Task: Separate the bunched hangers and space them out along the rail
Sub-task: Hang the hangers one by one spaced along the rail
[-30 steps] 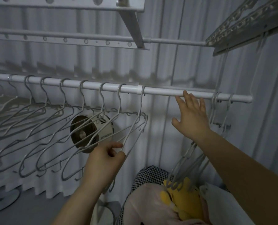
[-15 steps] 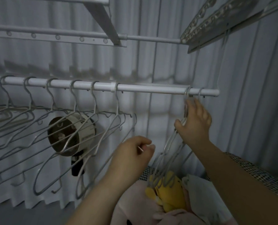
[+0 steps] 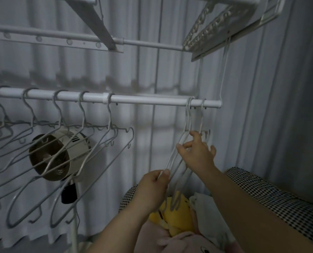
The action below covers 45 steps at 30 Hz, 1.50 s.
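Through the head camera, the left hand (image 3: 152, 187) pinches a thin white wire of the bunched hangers (image 3: 187, 115) between thumb and forefinger. Just above it, the right hand (image 3: 197, 156) curls around their sloping shoulders. Their rounded hooks sit above both hands on the smooth tubular rail (image 3: 148, 100), near its end.

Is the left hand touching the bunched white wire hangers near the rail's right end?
Touching. The head view shows the left hand pinching one wire of the bunched white wire hangers.
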Each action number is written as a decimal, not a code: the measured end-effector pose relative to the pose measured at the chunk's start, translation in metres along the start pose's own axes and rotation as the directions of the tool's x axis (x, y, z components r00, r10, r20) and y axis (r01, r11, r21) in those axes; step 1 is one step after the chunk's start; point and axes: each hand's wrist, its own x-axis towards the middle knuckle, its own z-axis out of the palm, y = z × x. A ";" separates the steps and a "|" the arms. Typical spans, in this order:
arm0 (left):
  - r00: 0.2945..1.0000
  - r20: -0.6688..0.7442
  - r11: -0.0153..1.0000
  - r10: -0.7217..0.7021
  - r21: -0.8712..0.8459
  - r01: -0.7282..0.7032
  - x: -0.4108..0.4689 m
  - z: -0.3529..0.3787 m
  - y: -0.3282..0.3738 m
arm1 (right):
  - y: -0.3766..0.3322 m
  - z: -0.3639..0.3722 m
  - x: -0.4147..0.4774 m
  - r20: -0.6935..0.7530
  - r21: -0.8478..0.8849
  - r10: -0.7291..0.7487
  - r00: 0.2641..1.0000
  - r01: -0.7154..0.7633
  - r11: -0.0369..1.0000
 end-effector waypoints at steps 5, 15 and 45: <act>0.996 -0.070 0.998 -0.056 -0.009 0.055 -0.004 -0.005 0.004 | -0.003 -0.002 -0.001 -0.041 -0.085 0.005 0.999 -0.008 0.996; 0.961 -0.258 0.968 0.097 0.247 -0.031 -0.010 -0.039 -0.010 | -0.015 0.000 0.007 -0.156 -0.158 -0.299 0.941 0.275 0.948; 0.868 -0.483 0.961 0.115 0.274 0.025 -0.032 -0.084 -0.025 | -0.066 0.004 0.045 0.046 -0.515 -0.400 0.915 0.365 0.776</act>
